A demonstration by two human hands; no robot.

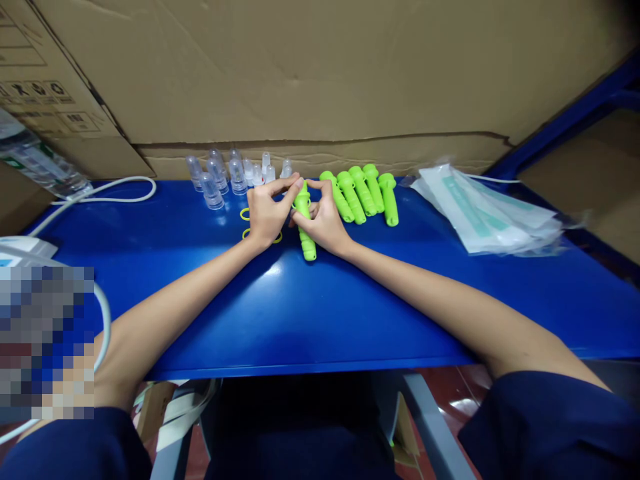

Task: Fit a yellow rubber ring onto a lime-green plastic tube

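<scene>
While my right hand (327,223) is holding a green handle (307,245) around its body, the thumb and index finger of my left hand (267,212) are pinching at its upper end. The handle is lying between my two palms, and its lower end is pointing toward me above the tabletop (320,320); whether it is touching there, I cannot tell.

As I am judging it, much work is remaining: only one piece is being handled, while five green handles (361,190) are resting to the right, wearing no clear cap. The clear caps (212,192) are standing apart at the back left, and some yellow rings (241,214) are lying near my left hand, probably waiting.

My left hand is covering part of these rings, so I am not counting them. My fingers are hiding what is sitting at the pinched end. A pixelated patch (45,347) is masking the lower left corner.
</scene>
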